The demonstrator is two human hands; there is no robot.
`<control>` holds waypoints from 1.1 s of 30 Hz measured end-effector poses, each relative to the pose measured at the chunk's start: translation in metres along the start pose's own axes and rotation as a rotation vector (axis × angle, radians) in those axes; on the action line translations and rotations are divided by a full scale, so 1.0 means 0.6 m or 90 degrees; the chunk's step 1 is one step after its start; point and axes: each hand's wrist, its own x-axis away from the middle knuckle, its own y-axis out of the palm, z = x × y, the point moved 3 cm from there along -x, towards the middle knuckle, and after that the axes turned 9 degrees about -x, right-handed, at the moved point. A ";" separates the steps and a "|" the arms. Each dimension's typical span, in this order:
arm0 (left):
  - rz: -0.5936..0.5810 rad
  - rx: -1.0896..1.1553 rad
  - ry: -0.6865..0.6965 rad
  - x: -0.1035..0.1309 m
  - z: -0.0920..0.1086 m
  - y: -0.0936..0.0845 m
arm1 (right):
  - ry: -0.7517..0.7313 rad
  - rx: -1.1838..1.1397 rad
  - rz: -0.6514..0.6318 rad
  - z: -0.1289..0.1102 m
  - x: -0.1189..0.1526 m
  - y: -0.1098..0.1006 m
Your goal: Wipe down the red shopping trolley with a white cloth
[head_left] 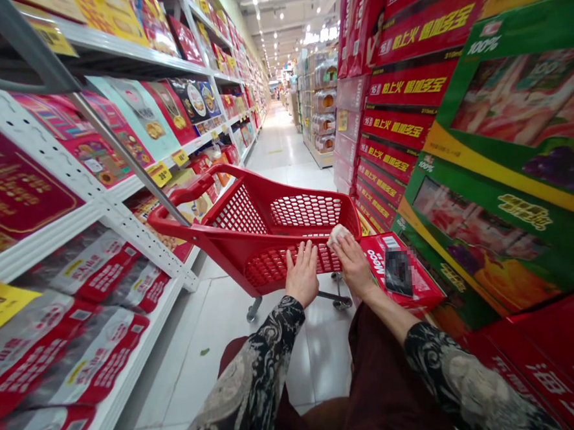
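"Pressing a pale, crumpled cloth (337, 234), possibly tissue, against the rim of a red shopping cart (225, 245): that's the right hand (355, 266). Its fingers are bent together over the wad."

"And the left hand (303, 279)?"

"Just beside it, open, palm down, with fingers slightly apart. It lies over the cart's near side, holding nothing. I cannot tell how firmly it touches."

"Where is the cart, then?"

"Directly beneath and ahead of both hands, its handle off to the left of the left hand. Its visible wheels (342, 304) sit below the hands, on pale floor tiles."

"How is the cloth best handled there?"

"I'd keep it bunched under the fingertips, so that cloth rather than skin meets the plastic, and press evenly along the rim. The side is full of holes, so a loose corner could snag. The cart may roll if pushed, so a light, steady left palm would help."

"Anything near the right hand?"

"Yes, to its right, a dark phone (398, 272) lies on a red box (375, 252). Beyond that rise green cartons (525, 226). Left of the left hand stands a white shelf (115, 193) of packaged goods, so elbows need care."
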 end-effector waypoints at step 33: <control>0.019 -0.059 -0.072 -0.026 -0.094 -0.022 | 0.181 0.021 0.082 0.031 -0.027 -0.054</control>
